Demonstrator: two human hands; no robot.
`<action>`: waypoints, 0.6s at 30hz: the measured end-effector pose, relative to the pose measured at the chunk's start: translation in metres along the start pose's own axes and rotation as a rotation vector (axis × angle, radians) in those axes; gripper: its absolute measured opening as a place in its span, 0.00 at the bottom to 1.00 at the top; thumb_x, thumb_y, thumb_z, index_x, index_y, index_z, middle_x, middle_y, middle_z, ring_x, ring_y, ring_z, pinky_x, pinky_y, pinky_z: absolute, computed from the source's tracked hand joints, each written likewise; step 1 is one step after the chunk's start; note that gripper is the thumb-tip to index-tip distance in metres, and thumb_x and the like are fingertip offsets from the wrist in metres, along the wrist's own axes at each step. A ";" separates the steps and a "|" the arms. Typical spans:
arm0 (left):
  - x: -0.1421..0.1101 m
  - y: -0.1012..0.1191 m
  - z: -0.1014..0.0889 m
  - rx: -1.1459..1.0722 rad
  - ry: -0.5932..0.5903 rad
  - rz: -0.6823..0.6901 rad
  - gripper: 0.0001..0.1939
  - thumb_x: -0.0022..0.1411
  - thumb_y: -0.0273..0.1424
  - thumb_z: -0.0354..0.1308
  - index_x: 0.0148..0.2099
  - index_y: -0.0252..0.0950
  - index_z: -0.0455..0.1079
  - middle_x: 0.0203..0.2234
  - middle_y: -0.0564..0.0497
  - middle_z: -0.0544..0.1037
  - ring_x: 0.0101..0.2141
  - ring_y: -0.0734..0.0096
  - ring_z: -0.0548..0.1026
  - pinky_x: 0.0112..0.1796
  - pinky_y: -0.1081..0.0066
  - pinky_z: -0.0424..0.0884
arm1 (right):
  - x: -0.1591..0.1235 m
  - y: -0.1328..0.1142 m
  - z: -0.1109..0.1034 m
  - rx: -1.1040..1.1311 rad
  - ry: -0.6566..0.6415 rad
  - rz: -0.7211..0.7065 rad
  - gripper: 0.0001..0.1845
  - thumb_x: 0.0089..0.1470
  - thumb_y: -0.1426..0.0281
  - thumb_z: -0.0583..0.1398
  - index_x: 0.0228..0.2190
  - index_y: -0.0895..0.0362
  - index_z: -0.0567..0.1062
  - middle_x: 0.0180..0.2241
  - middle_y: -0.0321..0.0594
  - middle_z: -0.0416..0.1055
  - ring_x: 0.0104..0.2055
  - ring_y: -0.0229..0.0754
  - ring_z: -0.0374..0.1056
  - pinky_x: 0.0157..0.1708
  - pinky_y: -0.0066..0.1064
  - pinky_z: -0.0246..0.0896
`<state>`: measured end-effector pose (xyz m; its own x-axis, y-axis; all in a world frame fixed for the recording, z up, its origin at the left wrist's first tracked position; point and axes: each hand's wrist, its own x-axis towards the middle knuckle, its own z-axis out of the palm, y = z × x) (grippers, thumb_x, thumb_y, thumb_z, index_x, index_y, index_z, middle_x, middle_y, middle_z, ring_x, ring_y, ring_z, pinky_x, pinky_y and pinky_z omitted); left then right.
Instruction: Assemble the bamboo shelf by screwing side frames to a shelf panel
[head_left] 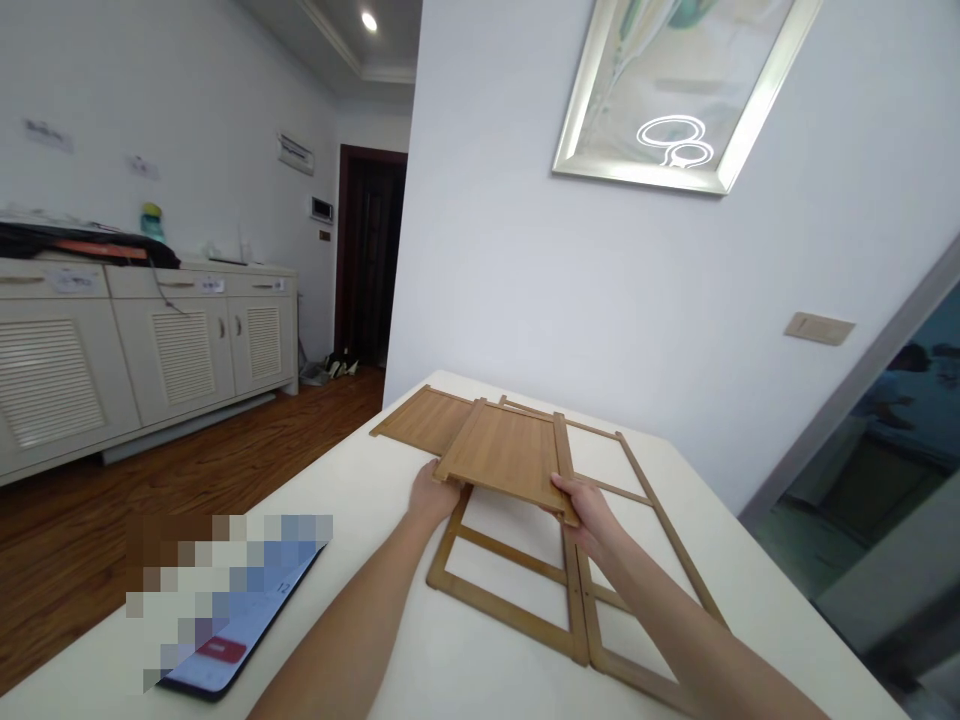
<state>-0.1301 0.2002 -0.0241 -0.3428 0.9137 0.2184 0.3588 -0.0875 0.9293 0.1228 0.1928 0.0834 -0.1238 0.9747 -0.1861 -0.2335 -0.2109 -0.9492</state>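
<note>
Between my two hands a brown wooden panel [510, 450] with side rails is held tilted above the table. My left hand [435, 492] grips its near left corner, the fingertips hidden beneath. At the near right corner my right hand [589, 510] has its thumb on top and its fingers under the edge. Partly under the panel lies a wooden open frame [510, 625] with crossbars. Beside it on the right is a second open frame [667, 525], partly covered by my right forearm. Another wooden panel [424, 415] lies flat at the far left, next to the held one.
The white table [397, 640] stands against the wall. A phone [255, 620], partly pixelated, lies at its left edge. Beyond the wooden floor is a white cabinet [202, 330]. A framed picture [675, 90] hangs above, and a doorway [885, 450] is on the right.
</note>
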 end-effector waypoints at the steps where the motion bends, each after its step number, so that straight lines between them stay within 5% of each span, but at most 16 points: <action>1: 0.001 -0.001 0.001 0.039 -0.004 0.013 0.11 0.56 0.31 0.60 0.41 0.36 0.78 0.47 0.36 0.78 0.59 0.44 0.64 0.58 0.57 0.53 | 0.010 0.002 0.013 0.011 0.001 -0.007 0.07 0.48 0.75 0.65 0.33 0.59 0.74 0.26 0.42 0.77 0.28 0.44 0.74 0.23 0.30 0.70; 10: 0.006 -0.003 0.004 0.465 -0.044 0.184 0.23 0.60 0.27 0.52 0.57 0.34 0.71 0.57 0.36 0.71 0.57 0.49 0.65 0.59 0.57 0.53 | 0.097 0.033 0.113 0.125 0.060 0.039 0.05 0.53 0.81 0.60 0.34 0.62 0.70 0.23 0.40 0.74 0.27 0.41 0.73 0.24 0.31 0.73; 18: 0.006 -0.004 0.006 0.765 -0.030 0.234 0.23 0.64 0.29 0.49 0.60 0.34 0.66 0.57 0.39 0.71 0.54 0.55 0.68 0.55 0.58 0.59 | 0.151 0.069 0.169 0.098 0.071 0.058 0.07 0.54 0.79 0.61 0.36 0.62 0.69 0.23 0.39 0.74 0.29 0.42 0.75 0.26 0.31 0.74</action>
<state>-0.1283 0.2083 -0.0285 -0.1653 0.9165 0.3643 0.9184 0.0084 0.3957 -0.0745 0.3128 0.0327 -0.0723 0.9628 -0.2605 -0.3215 -0.2697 -0.9077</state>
